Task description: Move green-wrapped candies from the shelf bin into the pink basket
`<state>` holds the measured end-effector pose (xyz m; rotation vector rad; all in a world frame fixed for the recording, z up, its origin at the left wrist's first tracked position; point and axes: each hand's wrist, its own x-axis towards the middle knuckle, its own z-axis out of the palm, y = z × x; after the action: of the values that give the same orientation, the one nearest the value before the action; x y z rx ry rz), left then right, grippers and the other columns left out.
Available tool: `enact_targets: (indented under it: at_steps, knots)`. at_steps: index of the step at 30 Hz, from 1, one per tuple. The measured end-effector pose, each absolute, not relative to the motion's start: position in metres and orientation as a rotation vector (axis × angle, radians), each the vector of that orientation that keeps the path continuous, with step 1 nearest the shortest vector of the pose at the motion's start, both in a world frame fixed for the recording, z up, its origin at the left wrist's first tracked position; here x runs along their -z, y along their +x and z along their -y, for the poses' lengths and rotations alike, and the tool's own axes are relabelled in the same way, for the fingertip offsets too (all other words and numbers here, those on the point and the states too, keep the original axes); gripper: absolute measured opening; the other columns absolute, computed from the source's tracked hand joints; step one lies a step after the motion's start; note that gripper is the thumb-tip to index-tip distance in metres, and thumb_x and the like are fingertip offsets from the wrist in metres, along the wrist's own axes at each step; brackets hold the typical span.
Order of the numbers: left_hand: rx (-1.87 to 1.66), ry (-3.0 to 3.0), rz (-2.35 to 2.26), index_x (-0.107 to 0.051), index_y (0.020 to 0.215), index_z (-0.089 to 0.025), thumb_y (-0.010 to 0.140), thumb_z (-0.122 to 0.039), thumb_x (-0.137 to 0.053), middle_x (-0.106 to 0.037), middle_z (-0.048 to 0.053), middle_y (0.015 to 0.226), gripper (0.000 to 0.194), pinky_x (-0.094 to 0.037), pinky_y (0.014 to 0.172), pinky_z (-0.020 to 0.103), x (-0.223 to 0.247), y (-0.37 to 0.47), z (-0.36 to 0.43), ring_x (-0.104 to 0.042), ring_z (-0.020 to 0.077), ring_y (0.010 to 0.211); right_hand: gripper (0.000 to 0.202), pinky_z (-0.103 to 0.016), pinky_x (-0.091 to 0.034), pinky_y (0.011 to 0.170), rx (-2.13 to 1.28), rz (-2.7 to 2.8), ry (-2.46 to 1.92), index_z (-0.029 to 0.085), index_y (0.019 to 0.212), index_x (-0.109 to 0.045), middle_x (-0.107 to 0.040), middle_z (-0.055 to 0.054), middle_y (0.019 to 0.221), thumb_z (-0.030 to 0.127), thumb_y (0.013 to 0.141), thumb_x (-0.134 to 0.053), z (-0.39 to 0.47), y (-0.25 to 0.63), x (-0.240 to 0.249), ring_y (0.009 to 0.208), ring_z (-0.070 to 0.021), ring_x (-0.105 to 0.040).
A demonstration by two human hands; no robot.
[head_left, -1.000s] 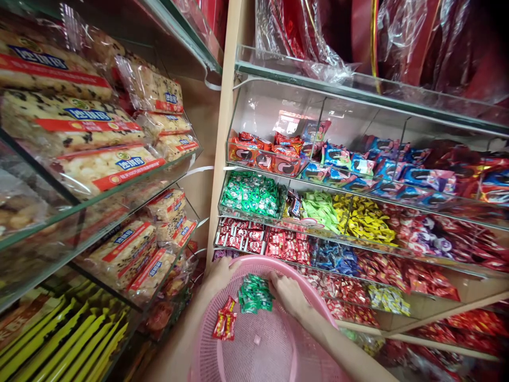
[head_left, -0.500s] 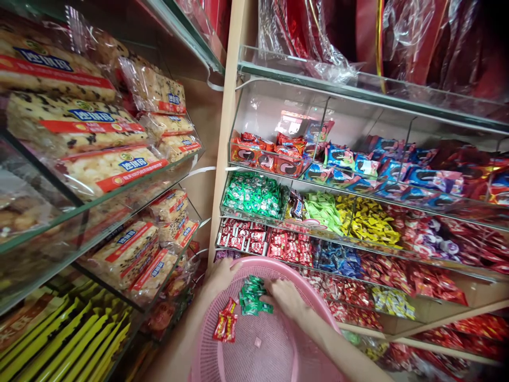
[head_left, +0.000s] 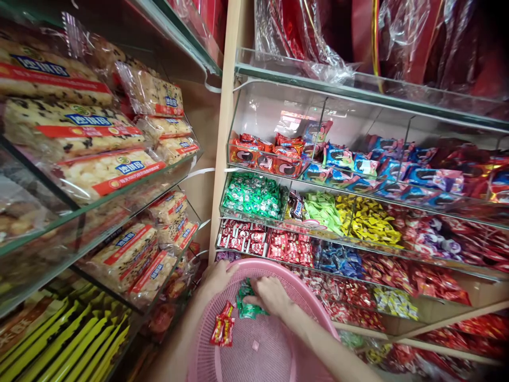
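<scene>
A pink mesh basket (head_left: 326, 318) is in front of me at the bottom of the head view. My left hand (head_left: 218, 276) is closed on its rim at the upper left. Inside the basket, my right hand (head_left: 272, 294) is curled over a small heap of green-wrapped candies (head_left: 244, 307), the thumb lying across them. Its fingertips are partly hidden behind the hand and the candies. Just left of the heap lie a few red-and-yellow wrapped candies (head_left: 222, 329), untouched by either hand.
Glass-fronted shelves ahead hold green candies (head_left: 254, 196), yellow-wrapped candies (head_left: 368, 220) and red packets (head_left: 290, 246). On the left, glass shelves carry packaged puffed-grain cakes (head_left: 107, 170) and yellow packets (head_left: 79, 339). A wooden post (head_left: 222, 122) separates the two sets.
My right hand has shifted slightly left and now covers more of the green candies. My left hand stays on the basket rim. The view has moved only slightly.
</scene>
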<state>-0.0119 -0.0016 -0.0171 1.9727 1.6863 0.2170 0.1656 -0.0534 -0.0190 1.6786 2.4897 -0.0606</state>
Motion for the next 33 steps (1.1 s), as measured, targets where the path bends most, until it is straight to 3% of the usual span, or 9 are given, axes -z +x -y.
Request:
enact_targets:
  at_steps: [3, 7, 13, 16, 20, 33]
  knots:
    - [-0.214, 1.969, -1.677, -0.068, 0.097, -0.022, 0.091, -0.055, -0.034, -0.073, 0.009, 0.101, 0.048, -0.041, 0.068, 0.025, 0.019, -0.013, 0.002, -0.068, 0.0235, 0.095, 0.043, -0.027, -0.041, 0.063, 0.015, -2.602, 1.787, 0.019, 0.085, -0.061, -0.071, -0.009, 0.079, 0.056, 0.094, -0.043, 0.045, 0.167, 0.007, 0.076, -0.0223, -0.069]
    - [-0.212, 1.958, -1.664, -0.068, 0.099, -0.021, 0.091, -0.057, -0.032, -0.073, 0.010, 0.100, 0.051, -0.041, 0.066, 0.026, 0.019, -0.012, 0.003, -0.068, 0.0246, 0.094, 0.033, -0.024, -0.037, 0.057, -0.093, -2.730, 2.056, 0.019, 0.085, -0.058, -0.068, -0.004, 0.077, 0.043, 0.099, -0.040, 0.019, 0.176, -0.033, 0.064, -0.0159, -0.063]
    - [-0.194, 1.963, -1.674, -0.067, 0.098, -0.021, 0.091, -0.053, -0.034, -0.074, 0.009, 0.100, 0.046, -0.041, 0.068, 0.025, 0.022, -0.012, 0.002, -0.068, 0.0229, 0.095, 0.020, -0.024, -0.041, 0.068, -0.409, -2.666, 2.117, 0.016, 0.103, -0.060, -0.065, -0.009, 0.100, 0.017, 0.097, -0.041, -0.040, 0.192, -0.099, 0.087, -0.0176, -0.062]
    - [-0.172, 1.949, -1.690, -0.067, 0.099, -0.021, 0.091, -0.053, -0.035, -0.073, 0.009, 0.103, 0.046, -0.042, 0.070, 0.026, 0.021, -0.015, 0.002, -0.068, 0.0237, 0.097, 0.018, -0.026, -0.043, 0.076, -0.422, -2.525, 2.028, 0.016, 0.103, -0.064, -0.065, -0.011, 0.106, 0.019, 0.094, -0.049, -0.063, 0.196, -0.114, 0.103, -0.0228, -0.058]
    - [-0.144, 1.935, -1.721, -0.067, 0.100, -0.022, 0.091, -0.054, -0.033, -0.073, 0.011, 0.104, 0.048, -0.043, 0.073, 0.027, 0.018, -0.017, 0.002, -0.067, 0.0247, 0.099, 0.021, -0.028, -0.044, 0.083, -0.302, -2.447, 1.947, 0.017, 0.106, -0.067, -0.065, -0.012, 0.112, 0.027, 0.092, -0.055, -0.074, 0.194, -0.123, 0.109, -0.0242, -0.055]
    - [-0.154, 1.953, -1.716, -0.066, 0.095, -0.023, 0.090, -0.055, -0.033, -0.073, 0.011, 0.105, 0.047, -0.042, 0.073, 0.029, 0.024, -0.019, -0.002, -0.067, 0.0262, 0.100, 0.018, -0.023, -0.042, 0.076, -0.163, -2.421, 2.034, 0.013, 0.098, -0.069, -0.062, -0.012, 0.111, 0.019, 0.080, -0.068, -0.088, 0.191, -0.126, 0.098, -0.0185, -0.061]
